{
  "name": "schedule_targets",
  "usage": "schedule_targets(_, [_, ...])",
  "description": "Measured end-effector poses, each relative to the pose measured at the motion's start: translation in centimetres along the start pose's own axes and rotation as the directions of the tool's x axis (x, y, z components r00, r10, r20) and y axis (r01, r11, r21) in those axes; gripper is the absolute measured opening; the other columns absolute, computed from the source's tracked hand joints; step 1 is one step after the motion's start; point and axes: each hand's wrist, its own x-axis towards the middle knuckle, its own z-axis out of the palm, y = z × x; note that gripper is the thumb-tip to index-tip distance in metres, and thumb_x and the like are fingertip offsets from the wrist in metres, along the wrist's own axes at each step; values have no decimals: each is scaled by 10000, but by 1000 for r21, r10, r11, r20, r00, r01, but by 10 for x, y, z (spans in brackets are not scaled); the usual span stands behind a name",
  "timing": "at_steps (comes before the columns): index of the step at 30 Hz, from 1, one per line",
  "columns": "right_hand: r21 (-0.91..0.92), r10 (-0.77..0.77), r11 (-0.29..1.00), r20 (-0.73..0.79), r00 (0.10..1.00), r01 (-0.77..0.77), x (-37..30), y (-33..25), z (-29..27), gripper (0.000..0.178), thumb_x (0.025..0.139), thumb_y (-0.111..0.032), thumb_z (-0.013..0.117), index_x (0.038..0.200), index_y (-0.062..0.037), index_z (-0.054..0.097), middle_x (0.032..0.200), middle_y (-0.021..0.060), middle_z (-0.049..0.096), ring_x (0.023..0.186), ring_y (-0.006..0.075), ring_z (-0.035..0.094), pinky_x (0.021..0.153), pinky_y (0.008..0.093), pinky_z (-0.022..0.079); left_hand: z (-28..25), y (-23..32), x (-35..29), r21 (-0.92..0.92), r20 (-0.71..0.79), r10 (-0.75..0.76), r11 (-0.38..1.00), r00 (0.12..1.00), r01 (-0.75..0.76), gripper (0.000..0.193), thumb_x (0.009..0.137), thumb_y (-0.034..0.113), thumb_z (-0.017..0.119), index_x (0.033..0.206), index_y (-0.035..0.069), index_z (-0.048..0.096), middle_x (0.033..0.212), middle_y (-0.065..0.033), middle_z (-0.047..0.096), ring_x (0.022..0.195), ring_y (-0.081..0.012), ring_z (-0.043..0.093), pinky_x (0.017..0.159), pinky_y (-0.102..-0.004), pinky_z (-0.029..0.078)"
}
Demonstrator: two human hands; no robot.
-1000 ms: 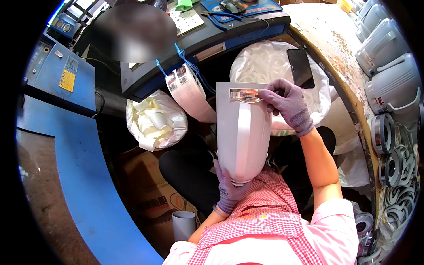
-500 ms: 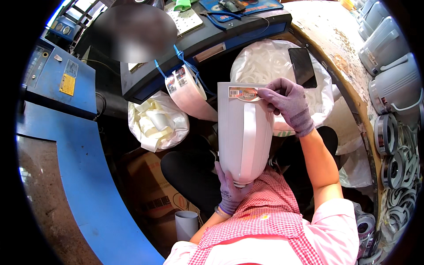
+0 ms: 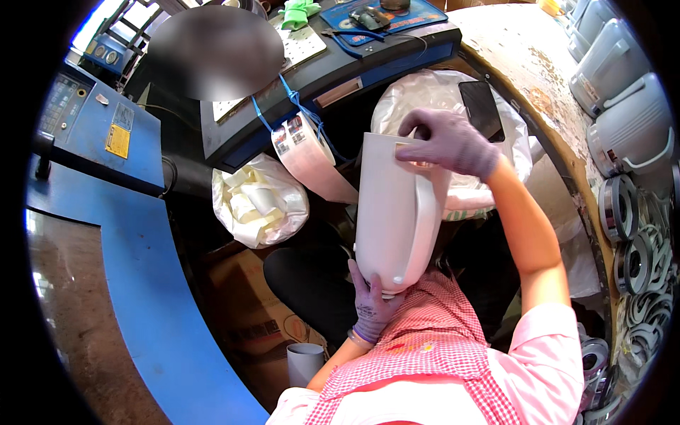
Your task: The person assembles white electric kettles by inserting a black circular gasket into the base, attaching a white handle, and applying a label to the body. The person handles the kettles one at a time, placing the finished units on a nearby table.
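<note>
- Casing [image 3: 393,212], white plastic, stands upright at picture centre over the lap.
- Left hand [image 3: 372,308] cups its base at 6 o'clock, fingers wrapped on it.
- Right hand [image 3: 446,142] pinches its top edge at 1 o'clock; seemingly pressing something there, work looks midway.
- Label roll [image 3: 304,145] at 10 o'clock, scrap bag [image 3: 258,202] at 9, more casings [image 3: 623,92] at 2; nothing blocks the hands.

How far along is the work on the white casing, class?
Done: finished-looking grey casings stand on the bench at right. In hand: the left hand props the white casing from below, while the right hand presses on its top edge, where a label seems to sit under the fingers. Left: the label roll holds more labels; nothing shows how many casings remain.
</note>
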Motion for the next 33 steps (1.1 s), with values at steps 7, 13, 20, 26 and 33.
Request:
schedule_targets(7, [-414,-436,868,-372,819,274,18,9,-46,350,915,-214,712,1254,-128,704,1144,132,720,1000,331,689,907,417,560,-72,-1,19,-393,-110,-15,919,994,-30,1041,711,155,948,1581,165,376,1620,-336,295,1471,-467,403,1123,-511,452])
schedule_targets(13, [-682,-824,174,294,484,710,-64,-18,-71,521,788,-195,711,1281,-362,701,1389,62,618,1084,210,650,837,374,545,-226,-15,104,-695,262,-508,491,820,526,1010,765,605,792,1438,-98,523,1379,-217,633,1267,-312,620,1164,-433,408])
schedule_targets(20, [-247,-743,669,-255,619,701,-66,-32,-50,325,898,-218,690,1205,-114,718,1150,101,730,804,199,705,666,303,545,-265,-66,283,-758,7,-169,642,986,116,713,1036,496,498,1454,-82,498,1389,-191,614,1235,-290,627,1078,-377,465])
schedule_targets(26, [687,-51,535,-555,830,492,38,-9,-75,413,965,-398,684,1227,-82,636,1123,66,639,967,166,607,805,350,485,-232,-175,488,-29,-184,-209,978,961,207,619,937,453,663,1324,-27,615,1163,-248,698,1033,-313,686,923,-372,531])
schedule_targets(33, [725,-61,582,-413,909,369,210,-67,-92,259,992,-288,661,1054,-39,691,891,63,687,710,131,640,585,259,509,-235,-200,536,-320,-532,-448,892,719,319,372,935,302,528,991,-1,734,887,-255,738,758,-425,726,715,-485,575])
